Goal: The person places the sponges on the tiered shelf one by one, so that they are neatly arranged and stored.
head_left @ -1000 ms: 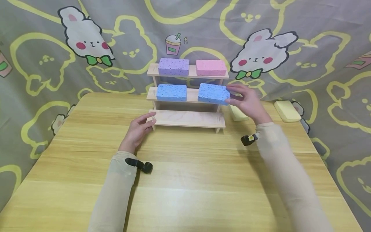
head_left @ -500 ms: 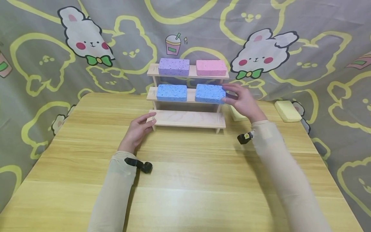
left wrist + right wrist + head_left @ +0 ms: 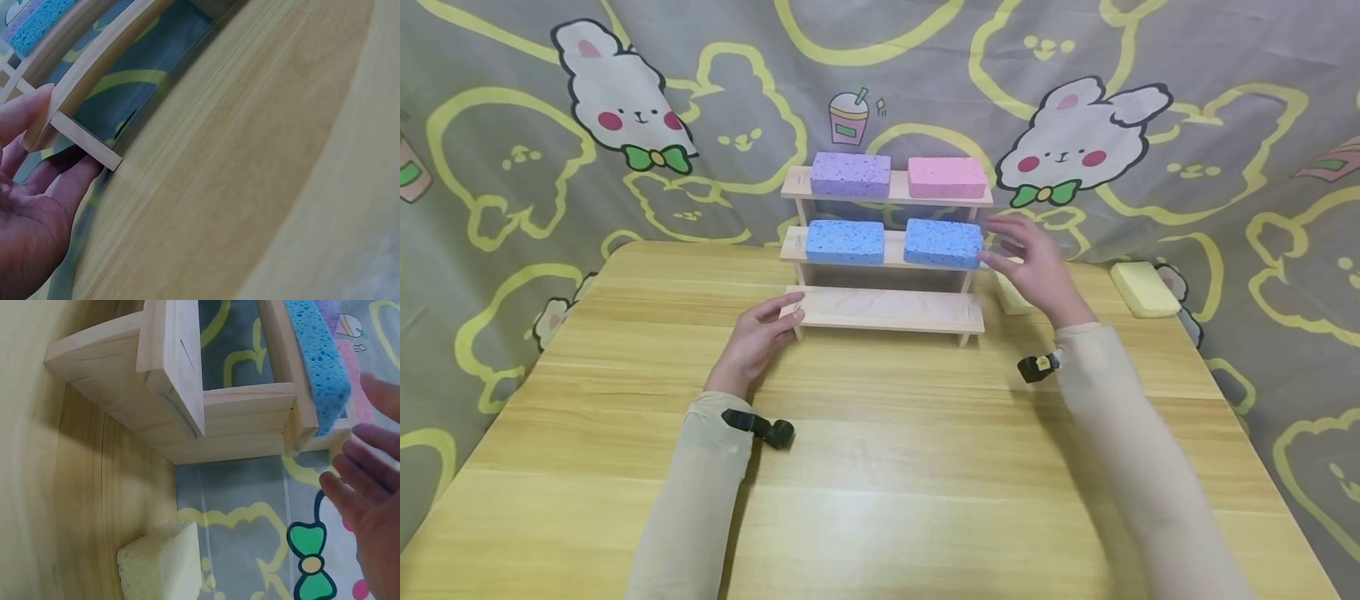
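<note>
A three-tier wooden shelf (image 3: 880, 307) stands on the table. Its middle tier carries a left blue sponge (image 3: 845, 242) and a right blue sponge (image 3: 942, 242); a purple sponge (image 3: 850, 175) and a pink sponge (image 3: 947, 177) sit on the top tier. My left hand (image 3: 760, 337) grips the left end of the bottom tier, and the left wrist view has the thumb at the board (image 3: 75, 84) with fingers behind the leg. Just off the outer end of the right blue sponge, my right hand (image 3: 1033, 271) has its fingers spread and holds nothing.
One yellow sponge (image 3: 1013, 293) lies on the table beside the shelf's right side, partly behind the right hand. Another yellow sponge (image 3: 1144, 289) lies farther right, near the table edge. A patterned grey curtain (image 3: 730, 92) hangs close behind the shelf.
The right blue sponge has shifted left and come down level on the middle tier. My right hand has let go of it and drawn slightly right. The left hand stays put.
</note>
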`<state>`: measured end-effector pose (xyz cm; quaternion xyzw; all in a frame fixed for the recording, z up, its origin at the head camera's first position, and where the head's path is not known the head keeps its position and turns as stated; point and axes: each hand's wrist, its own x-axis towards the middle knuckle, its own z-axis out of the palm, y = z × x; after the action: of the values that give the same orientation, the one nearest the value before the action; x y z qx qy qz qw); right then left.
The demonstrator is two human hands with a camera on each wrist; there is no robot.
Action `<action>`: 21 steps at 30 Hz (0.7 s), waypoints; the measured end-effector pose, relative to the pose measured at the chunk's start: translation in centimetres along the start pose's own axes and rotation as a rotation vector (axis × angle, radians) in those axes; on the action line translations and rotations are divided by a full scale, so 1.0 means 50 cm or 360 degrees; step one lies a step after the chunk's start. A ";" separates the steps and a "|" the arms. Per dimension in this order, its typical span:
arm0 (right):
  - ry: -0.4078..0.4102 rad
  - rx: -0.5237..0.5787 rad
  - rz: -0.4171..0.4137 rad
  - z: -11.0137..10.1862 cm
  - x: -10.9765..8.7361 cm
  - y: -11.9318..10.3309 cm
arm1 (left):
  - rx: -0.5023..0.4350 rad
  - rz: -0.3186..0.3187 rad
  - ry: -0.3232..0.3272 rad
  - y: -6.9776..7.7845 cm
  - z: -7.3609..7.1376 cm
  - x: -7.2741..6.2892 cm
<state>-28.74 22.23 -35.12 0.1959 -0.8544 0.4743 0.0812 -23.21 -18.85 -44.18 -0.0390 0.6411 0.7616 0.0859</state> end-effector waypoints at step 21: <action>0.0202 -0.0208 0.0294 -0.074 -0.118 0.027 | -0.0080 -0.0061 -0.0057 0.008 -0.002 0.002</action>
<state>-24.09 27.49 -36.10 0.0802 -0.8910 0.4346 0.1038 -23.39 -18.99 -43.80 -0.0397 0.6193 0.7763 0.1109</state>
